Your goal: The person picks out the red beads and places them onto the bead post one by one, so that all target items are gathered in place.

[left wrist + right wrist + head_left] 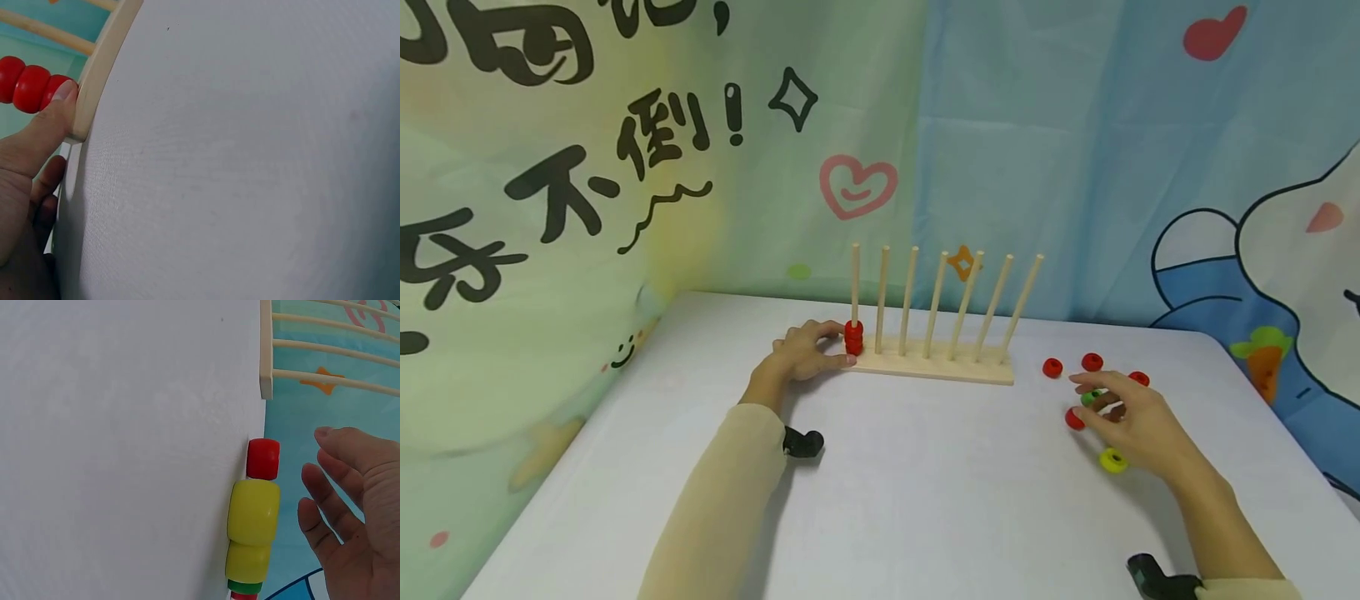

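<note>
A light wooden stand (932, 367) with a row of upright pegs is near the back of the table. Red beads (853, 337) are stacked on its leftmost peg. My left hand (801, 352) holds the stand's left end, its thumb (55, 115) against the base beside the lowest red bead. Above the loose beads on the right hovers my right hand (1138, 421), fingers spread and loosely bent, with nothing in them. Below it are a red bead (1074, 418), a green bead (1090, 398) and a yellow bead (1113, 460). The right wrist view shows two yellow beads (253, 512).
More red beads lie beyond the right hand, one (1052, 367) nearest the stand and another (1092, 362) farther back. A printed cloth (1000, 167) hangs behind the white table (925, 492). Black wrist devices (803, 442) are on both arms.
</note>
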A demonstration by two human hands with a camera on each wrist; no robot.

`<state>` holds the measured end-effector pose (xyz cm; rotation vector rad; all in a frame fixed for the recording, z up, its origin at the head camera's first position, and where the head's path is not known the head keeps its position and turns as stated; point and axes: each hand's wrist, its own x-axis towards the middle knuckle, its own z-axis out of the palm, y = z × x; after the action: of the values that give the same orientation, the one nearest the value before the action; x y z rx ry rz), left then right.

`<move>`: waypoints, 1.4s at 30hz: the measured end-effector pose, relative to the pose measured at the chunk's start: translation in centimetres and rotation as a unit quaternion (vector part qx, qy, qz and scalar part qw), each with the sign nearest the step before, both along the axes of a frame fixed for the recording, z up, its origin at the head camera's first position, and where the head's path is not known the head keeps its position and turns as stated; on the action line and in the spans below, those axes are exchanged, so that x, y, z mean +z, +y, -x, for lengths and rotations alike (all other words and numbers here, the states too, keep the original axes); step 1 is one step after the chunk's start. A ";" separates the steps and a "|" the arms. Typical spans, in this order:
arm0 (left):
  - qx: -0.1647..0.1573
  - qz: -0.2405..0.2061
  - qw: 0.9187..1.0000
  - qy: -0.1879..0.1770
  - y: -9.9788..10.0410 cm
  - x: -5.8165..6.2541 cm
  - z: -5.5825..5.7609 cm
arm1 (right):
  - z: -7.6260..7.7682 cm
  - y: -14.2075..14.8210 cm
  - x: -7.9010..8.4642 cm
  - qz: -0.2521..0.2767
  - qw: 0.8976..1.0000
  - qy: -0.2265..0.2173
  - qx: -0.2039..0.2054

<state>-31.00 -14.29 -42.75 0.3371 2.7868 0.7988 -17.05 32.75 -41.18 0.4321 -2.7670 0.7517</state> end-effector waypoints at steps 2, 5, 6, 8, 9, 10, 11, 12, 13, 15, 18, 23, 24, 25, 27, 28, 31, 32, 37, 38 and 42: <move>0.000 0.005 1.000 0.002 -0.1 0.0 0.0 | 0.1 0.1 0.1 -0.003 1.000 -0.008 0.001; 0.002 0.009 1.000 0.005 -0.2 -0.1 0.1 | 0.2 0.3 0.3 -0.006 1.000 -0.023 0.004; 0.002 0.008 1.000 0.005 -0.3 -0.2 0.1 | 0.3 0.3 0.4 -0.008 1.000 -0.029 0.004; 0.001 0.006 1.000 0.006 -0.3 -0.3 0.1 | 0.4 0.5 0.6 -0.016 0.999 -0.048 0.001; 0.000 0.005 1.000 0.006 -0.3 -0.3 0.0 | 0.4 0.5 0.7 -0.020 0.998 -0.058 -0.001; -0.001 0.005 1.000 0.005 -0.2 -0.3 0.0 | 0.4 0.6 0.8 -0.023 0.997 -0.072 -0.004; -0.002 0.004 1.000 0.004 -0.2 -0.4 0.0 | 0.4 0.6 0.8 -0.026 0.996 -0.085 -0.007; -0.003 0.004 1.000 0.003 -0.2 -0.4 0.0 | 0.3 0.7 0.8 -0.028 0.995 -0.096 -0.010; -0.003 0.004 1.000 0.002 -0.1 -0.4 0.0 | 0.3 0.7 0.8 -0.030 0.994 -0.106 -0.012; -0.004 0.002 1.000 0.001 -0.1 -0.3 0.0 | 0.3 0.8 0.7 -0.029 0.992 -0.121 -0.018; -0.004 -0.001 1.000 0.002 0.0 -0.1 -0.1 | 0.3 0.8 0.6 -0.028 0.991 -0.129 -0.025; -0.002 0.005 1.000 0.002 0.0 0.0 -0.1 | 0.5 0.6 0.5 -0.034 0.988 -0.147 -0.030; -0.001 0.006 1.000 0.001 0.0 -0.1 -0.1 | 0.5 0.5 0.5 -0.034 0.987 -0.153 -0.030; -0.001 0.007 1.000 0.000 0.0 -0.1 0.0 | 0.5 0.5 0.4 -0.035 0.986 -0.158 -0.031; -0.003 0.006 1.000 -0.001 0.0 -0.2 0.0 | 0.5 0.4 0.3 -0.036 0.985 -0.167 -0.032; -0.004 0.005 1.000 0.000 0.0 -0.2 0.0 | 0.6 0.4 0.3 -0.038 0.984 -0.169 -0.032; -0.004 0.006 1.000 0.001 0.0 -0.2 0.1 | 0.6 0.3 0.2 -0.043 0.984 -0.172 -0.030; -0.003 0.006 1.000 0.001 0.0 -0.2 0.1 | 0.6 0.3 0.2 -0.045 0.984 -0.171 -0.028; 0.001 0.008 1.000 -0.002 0.1 -0.2 0.1 | 0.7 0.2 0.1 -0.051 0.985 -0.165 -0.017; 0.002 0.007 1.000 -0.003 0.1 -0.2 0.1 | 0.7 0.2 0.1 -0.051 0.985 -0.164 -0.014; 0.004 0.007 1.000 -0.006 0.1 -0.2 0.1 | 0.8 0.2 0.0 -0.051 0.986 -0.158 -0.008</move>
<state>-31.08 -14.22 -42.98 0.3168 2.7836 0.7804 -17.86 32.91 -41.15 0.3338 -3.1115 0.7324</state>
